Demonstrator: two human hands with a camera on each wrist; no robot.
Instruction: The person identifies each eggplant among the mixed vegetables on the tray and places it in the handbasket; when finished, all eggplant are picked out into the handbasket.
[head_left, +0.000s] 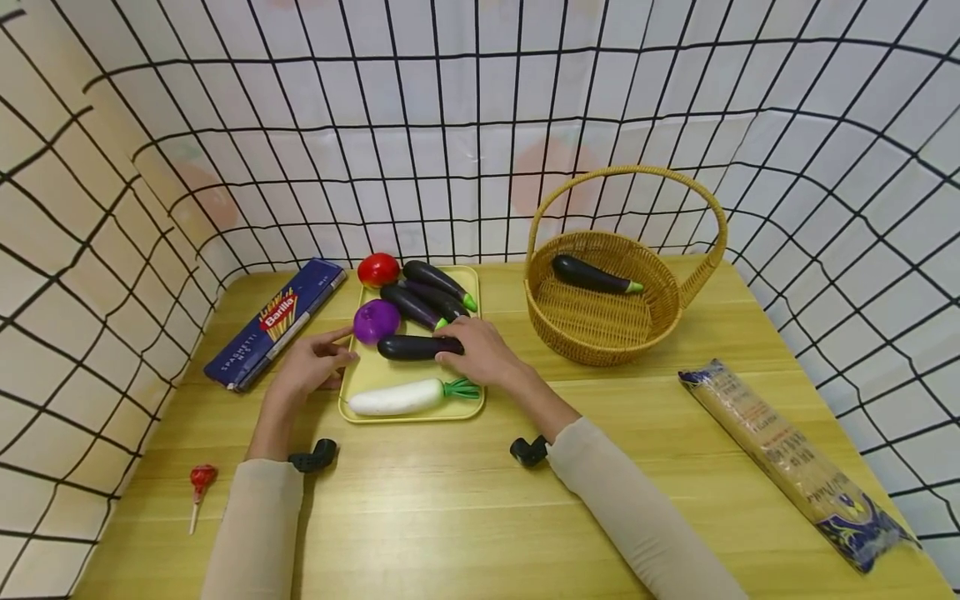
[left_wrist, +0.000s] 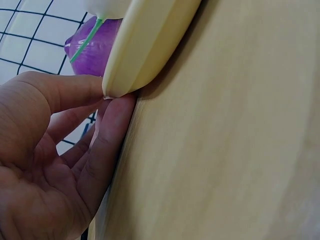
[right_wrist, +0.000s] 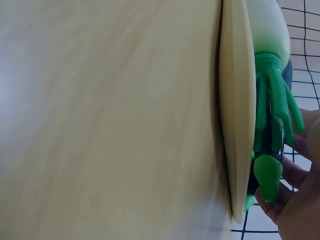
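Sleeves [head_left: 637, 512], cropped; eggplant [head_left: 411, 347] partly behind fingers [head_left: 462, 333]

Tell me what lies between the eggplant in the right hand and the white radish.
Between that eggplant and the white radish, the head view shows only bare yellow tray.

A booth-like workspace: a black wire grid [head_left: 515, 123] encloses the wooden table [head_left: 420, 508] on 3 sides.
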